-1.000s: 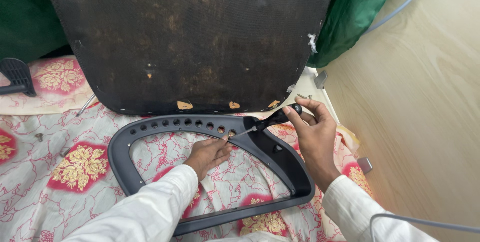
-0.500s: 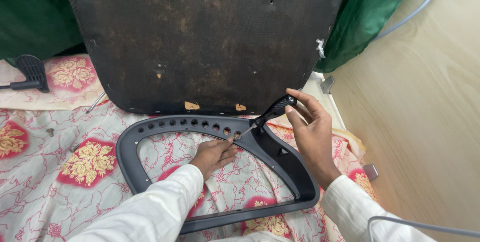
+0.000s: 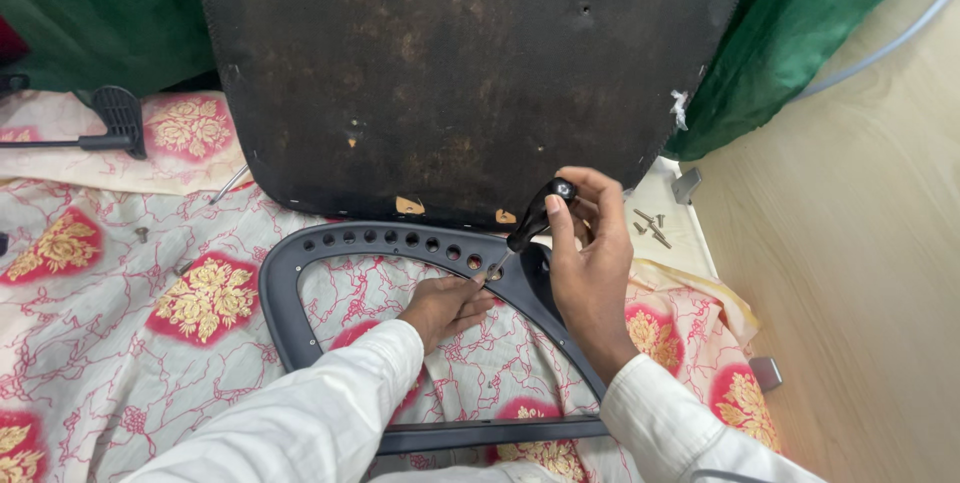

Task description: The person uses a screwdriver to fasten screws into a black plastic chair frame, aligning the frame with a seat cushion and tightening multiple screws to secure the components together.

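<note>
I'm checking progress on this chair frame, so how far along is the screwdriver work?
Looks early. In hand: the right hand holds a black-handled screwdriver, tip at a hole in the dark grey frame, while the left hand steadies the tip. Most holes along the frame's top look empty. Left: loose screws lie by the dark seat board.

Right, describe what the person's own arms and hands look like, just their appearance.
Both arms wear long, loose white sleeves of plain cloth, the left sleeve and the right sleeve, each ending in a simple cuff at the wrist. The left hand and right hand are bare: no gloves, and no rings or watch that can be seen. No markings show on the fabric.
</note>
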